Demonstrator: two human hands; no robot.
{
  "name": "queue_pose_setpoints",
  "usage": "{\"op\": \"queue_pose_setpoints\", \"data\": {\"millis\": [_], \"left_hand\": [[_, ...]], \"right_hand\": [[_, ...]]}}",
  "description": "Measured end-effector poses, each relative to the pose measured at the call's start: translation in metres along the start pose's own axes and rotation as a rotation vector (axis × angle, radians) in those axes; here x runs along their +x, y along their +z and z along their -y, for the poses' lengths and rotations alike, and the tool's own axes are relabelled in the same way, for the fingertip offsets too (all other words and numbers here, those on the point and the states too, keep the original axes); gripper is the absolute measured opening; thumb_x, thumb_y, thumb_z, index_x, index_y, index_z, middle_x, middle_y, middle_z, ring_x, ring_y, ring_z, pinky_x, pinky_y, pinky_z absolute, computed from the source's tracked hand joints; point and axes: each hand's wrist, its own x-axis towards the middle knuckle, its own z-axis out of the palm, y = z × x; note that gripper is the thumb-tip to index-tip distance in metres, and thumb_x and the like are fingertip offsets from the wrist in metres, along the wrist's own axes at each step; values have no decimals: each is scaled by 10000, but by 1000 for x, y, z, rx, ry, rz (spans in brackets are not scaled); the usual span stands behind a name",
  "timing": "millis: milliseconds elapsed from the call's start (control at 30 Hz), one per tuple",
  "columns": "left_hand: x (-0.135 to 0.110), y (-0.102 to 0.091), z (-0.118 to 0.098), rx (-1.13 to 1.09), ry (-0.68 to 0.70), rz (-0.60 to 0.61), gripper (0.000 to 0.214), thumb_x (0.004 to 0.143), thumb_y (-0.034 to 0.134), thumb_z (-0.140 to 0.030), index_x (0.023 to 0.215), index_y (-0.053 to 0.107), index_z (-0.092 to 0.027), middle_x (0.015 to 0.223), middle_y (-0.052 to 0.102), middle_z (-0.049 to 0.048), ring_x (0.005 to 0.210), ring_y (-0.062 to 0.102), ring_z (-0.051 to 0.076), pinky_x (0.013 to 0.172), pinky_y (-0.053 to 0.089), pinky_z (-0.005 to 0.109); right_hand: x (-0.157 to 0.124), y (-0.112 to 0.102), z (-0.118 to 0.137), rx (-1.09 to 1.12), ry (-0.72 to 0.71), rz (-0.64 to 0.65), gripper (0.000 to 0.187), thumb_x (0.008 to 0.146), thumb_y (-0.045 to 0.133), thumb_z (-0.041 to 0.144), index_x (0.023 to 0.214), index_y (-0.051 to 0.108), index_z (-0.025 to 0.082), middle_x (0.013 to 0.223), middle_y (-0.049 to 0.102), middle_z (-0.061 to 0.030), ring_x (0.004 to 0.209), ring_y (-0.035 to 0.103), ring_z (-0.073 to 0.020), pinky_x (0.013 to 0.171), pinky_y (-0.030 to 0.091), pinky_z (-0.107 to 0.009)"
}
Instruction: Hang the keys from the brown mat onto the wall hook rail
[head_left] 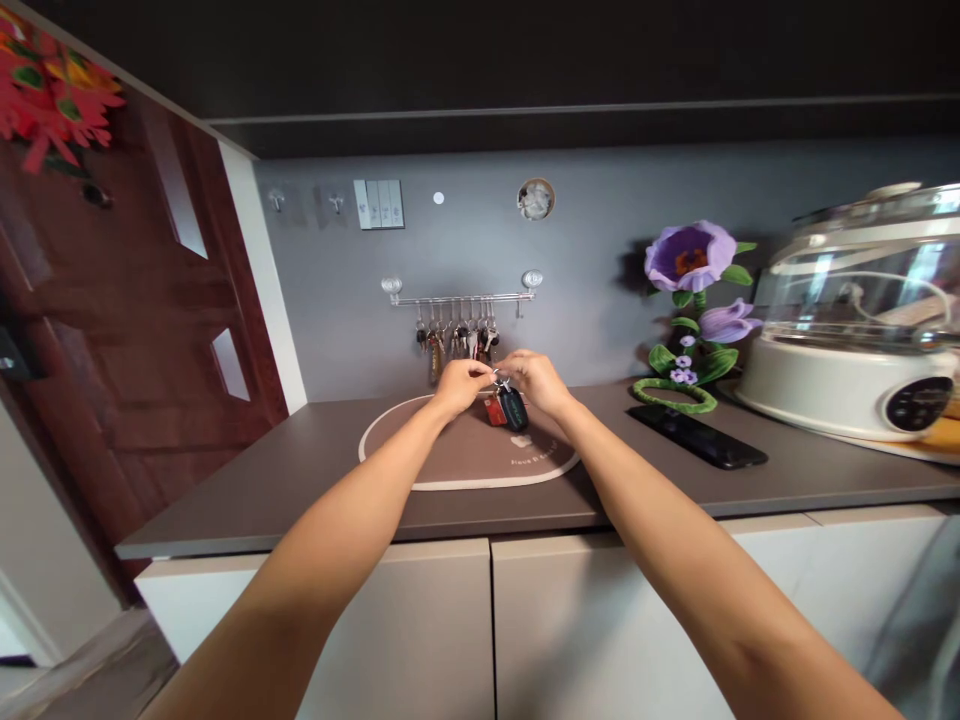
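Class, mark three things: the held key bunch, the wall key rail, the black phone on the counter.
key bunch (513, 409), head view, on its dark fob
key rail (450, 299), head view, on the bar
black phone (697, 438), head view, mid-screen

1. i get one view only, worn at the head, facing forward and slightly down across the counter toward the grey wall.
2. it stands close: left hand and right hand meet mid-frame, forearms filling the bottom.
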Motion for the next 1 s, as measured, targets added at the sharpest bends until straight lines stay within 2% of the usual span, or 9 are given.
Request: {"op": "queue_pose_setpoints", "data": {"millis": [67,133,267,400,600,800,1000], "left_hand": [[0,1,1,-34,-14,-24,93,630,619,-195,689,676,-151,719,677,36,669,578,135,694,434,260],[1,3,4,-53,-19,-60,90,638,613,-195,691,670,-149,711,670,34,654,572,129,669,433,252],[4,4,9,-98,-44,-142,105,663,601,-221,706,654,-141,709,656,34,632,560,120,643,427,245],[4,4,8,-193,-117,-208,126,677,605,-249,724,644,-138,698,653,26,639,559,114,675,424,243],[1,7,9,-307,-150,-196,146,659,627,-265,728,637,-136,689,645,15,628,549,105,664,420,236],[2,11,12,-339,-53,-171,163,653,612,-267,733,612,-125,686,625,16,620,538,102,638,422,232],[4,9,14,-135,91,-141,133,693,566,-245,754,602,-132,718,630,33,657,563,122,649,431,240]], "right_hand": [[2,1,-3,-23,-75,10,179,760,514,210,808,685,188,829,648,-53,797,577,-146,761,423,-252],[2,2,-6,-18,-82,-34,176,759,526,217,852,672,185,856,652,-58,808,577,-146,773,415,-257],[1,6,-5,107,37,-93,172,739,552,262,864,639,181,888,650,-42,805,573,-133,767,413,-249],[0,9,-5,293,163,-64,219,708,564,348,773,606,142,773,627,-25,699,545,-111,698,416,-235],[1,13,-9,493,190,-5,259,651,610,380,717,570,132,709,568,1,666,503,-94,698,394,-231],[-2,14,-5,550,205,-55,255,698,558,408,712,506,159,665,491,33,619,441,-83,635,367,-223],[4,13,-12,492,209,-99,257,717,519,427,704,471,175,652,460,39,613,413,-88,615,349,-222]]}}
